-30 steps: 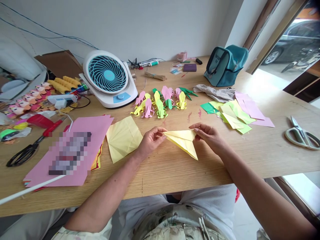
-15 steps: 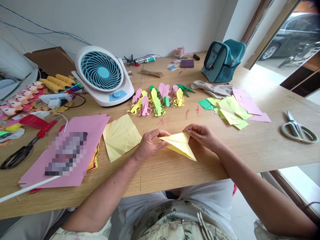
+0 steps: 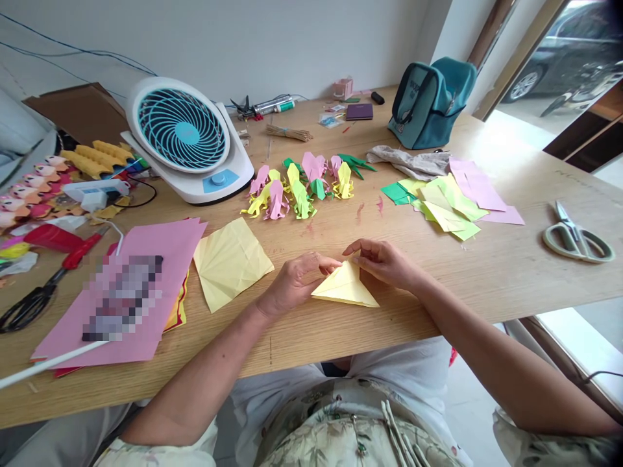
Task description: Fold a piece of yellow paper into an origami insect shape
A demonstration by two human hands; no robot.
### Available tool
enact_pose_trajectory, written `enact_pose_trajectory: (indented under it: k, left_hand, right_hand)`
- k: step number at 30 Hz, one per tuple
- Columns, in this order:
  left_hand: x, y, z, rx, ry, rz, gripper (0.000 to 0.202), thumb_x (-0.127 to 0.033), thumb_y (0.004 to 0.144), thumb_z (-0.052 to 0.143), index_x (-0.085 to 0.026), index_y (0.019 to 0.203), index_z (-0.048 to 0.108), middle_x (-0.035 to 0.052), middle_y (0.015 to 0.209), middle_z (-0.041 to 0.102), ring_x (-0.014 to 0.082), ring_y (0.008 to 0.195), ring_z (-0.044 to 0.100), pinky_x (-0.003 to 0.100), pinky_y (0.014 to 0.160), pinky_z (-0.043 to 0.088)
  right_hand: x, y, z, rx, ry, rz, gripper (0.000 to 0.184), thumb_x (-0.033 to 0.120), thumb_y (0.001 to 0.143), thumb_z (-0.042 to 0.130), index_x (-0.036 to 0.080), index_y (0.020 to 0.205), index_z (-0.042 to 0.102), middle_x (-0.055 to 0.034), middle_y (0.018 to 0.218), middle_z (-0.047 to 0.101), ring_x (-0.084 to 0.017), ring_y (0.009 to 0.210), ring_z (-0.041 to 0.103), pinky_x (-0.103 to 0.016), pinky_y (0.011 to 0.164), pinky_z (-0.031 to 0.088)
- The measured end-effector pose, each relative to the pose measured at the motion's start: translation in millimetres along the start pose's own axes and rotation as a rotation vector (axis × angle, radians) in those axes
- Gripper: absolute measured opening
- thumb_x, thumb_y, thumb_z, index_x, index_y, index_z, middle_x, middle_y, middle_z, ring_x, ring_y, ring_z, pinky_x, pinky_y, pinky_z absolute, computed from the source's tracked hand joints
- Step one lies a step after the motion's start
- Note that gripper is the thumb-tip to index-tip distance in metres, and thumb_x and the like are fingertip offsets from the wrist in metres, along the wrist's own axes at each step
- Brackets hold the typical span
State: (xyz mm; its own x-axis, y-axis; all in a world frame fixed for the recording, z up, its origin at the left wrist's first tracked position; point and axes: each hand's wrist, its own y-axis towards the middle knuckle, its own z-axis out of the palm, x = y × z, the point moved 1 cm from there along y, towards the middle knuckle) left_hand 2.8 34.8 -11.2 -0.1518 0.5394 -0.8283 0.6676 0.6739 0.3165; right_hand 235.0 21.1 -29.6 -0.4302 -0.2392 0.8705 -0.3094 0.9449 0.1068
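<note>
A pale yellow folded paper triangle [image 3: 346, 288] is between my hands near the table's front edge, its long side toward me. My left hand [image 3: 296, 279] is at its left side, with thumb and fingers curved around the upper left edge. My right hand [image 3: 382, 261] pinches the paper near its top corner between thumb and fingers. Left of my left hand lies a creased pale yellow paper sheet [image 3: 233, 263], flat on the wooden table [image 3: 311, 344]. Beyond my hands stand several folded paper figures [image 3: 299, 188] in pink, yellow and green.
At left, a pink paper stack [image 3: 117, 285] carries a blurred-out object; red-handled scissors [image 3: 58, 279] lie beside it. A fan [image 3: 187, 139] stands behind. To the right are loose paper pieces [image 3: 450, 201], a grey cloth [image 3: 409, 160], a teal bag [image 3: 433, 104] and scissors [image 3: 577, 237].
The yellow paper has turned, its long edge now facing me and lying lower, nearer the table. My right hand has shifted slightly left with it. The camera view has moved a little.
</note>
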Motion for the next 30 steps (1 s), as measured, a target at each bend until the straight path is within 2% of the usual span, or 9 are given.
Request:
enact_pose_trajectory:
  k: [4,6,9,11,12,16,21,24,30]
  left_hand:
    - [5,0,5.4,0.031,0.064,0.068,0.022,-0.03,0.095,0.059,-0.018,0.109,0.071,0.008,0.096,0.068,0.0154,0.087,0.062,0.027,0.083,0.05]
    - [8,0,6.8,0.041,0.101,0.093,0.021,-0.028,0.096,0.057,-0.019,0.106,0.072,0.0077,0.095,0.066,0.0156,0.088,0.062,0.027,0.084,0.049]
    - [10,-1,6.6,0.034,0.149,0.115,0.019,-0.026,0.097,0.056,-0.02,0.103,0.072,0.0069,0.095,0.064,0.0157,0.091,0.061,0.028,0.086,0.048]
    - [10,-1,5.5,0.026,0.157,0.116,0.018,-0.025,0.096,0.056,-0.02,0.101,0.072,0.007,0.096,0.062,0.0153,0.092,0.061,0.027,0.085,0.048]
    - [11,-1,5.1,0.03,0.155,0.112,0.018,-0.025,0.096,0.056,-0.019,0.1,0.072,0.0072,0.097,0.061,0.0151,0.092,0.061,0.026,0.085,0.048]
    - [13,-1,4.9,0.105,0.168,0.091,0.018,-0.023,0.097,0.054,-0.019,0.105,0.07,0.0085,0.101,0.062,0.0158,0.095,0.061,0.026,0.085,0.048]
    - [18,-1,8.2,0.166,0.273,0.113,0.023,-0.023,0.099,0.049,-0.018,0.111,0.068,0.0091,0.1,0.064,0.0178,0.097,0.06,0.028,0.087,0.046]
    - [18,1,12.1,0.183,0.335,0.132,0.025,-0.025,0.1,0.047,-0.019,0.114,0.067,0.0095,0.103,0.065,0.0199,0.1,0.059,0.032,0.09,0.045]
    - [16,1,17.5,0.105,0.398,0.195,0.019,-0.022,0.097,0.052,-0.018,0.105,0.069,0.0089,0.098,0.066,0.0205,0.096,0.058,0.033,0.087,0.045]
  right_hand:
    - [3,-2,5,0.048,-0.017,-0.013,0.024,0.033,0.092,0.052,0.018,0.106,0.066,0.0078,0.056,0.03,-0.009,0.05,0.03,-0.022,0.047,0.021]
    - [3,-2,6,0.063,-0.013,-0.013,0.025,0.031,0.092,0.052,0.018,0.109,0.065,0.0071,0.058,0.037,-0.008,0.05,0.033,-0.022,0.047,0.024]
    - [4,-3,6,-0.04,-0.044,-0.078,0.027,0.027,0.09,0.054,0.018,0.114,0.063,-0.0026,0.089,0.061,-0.011,0.065,0.051,-0.023,0.054,0.038]
    - [7,-5,5,-0.165,-0.115,-0.156,0.025,0.024,0.089,0.056,0.019,0.112,0.065,-0.009,0.114,0.061,-0.016,0.086,0.059,-0.026,0.066,0.045]
    - [9,-7,6,-0.207,-0.147,-0.18,0.023,0.024,0.089,0.056,0.02,0.11,0.066,-0.0099,0.117,0.061,-0.018,0.094,0.059,-0.028,0.07,0.047]
    - [19,-20,12,-0.136,-0.153,-0.172,0.02,0.022,0.094,0.05,0.021,0.101,0.069,-0.0061,0.095,0.066,-0.015,0.079,0.061,-0.028,0.069,0.047]
    - [24,-50,20,-0.111,-0.349,-0.134,0.021,0.02,0.097,0.048,0.022,0.102,0.068,-0.0072,0.101,0.065,-0.018,0.086,0.062,-0.031,0.076,0.048]
    - [23,-69,23,-0.128,-0.407,-0.151,0.02,0.024,0.095,0.055,0.023,0.112,0.065,-0.0096,0.109,0.064,-0.021,0.095,0.061,-0.036,0.084,0.049]
    - [19,-81,30,-0.155,-0.529,-0.189,0.028,0.029,0.091,0.063,0.021,0.118,0.058,-0.0121,0.116,0.063,-0.025,0.1,0.059,-0.04,0.085,0.05]
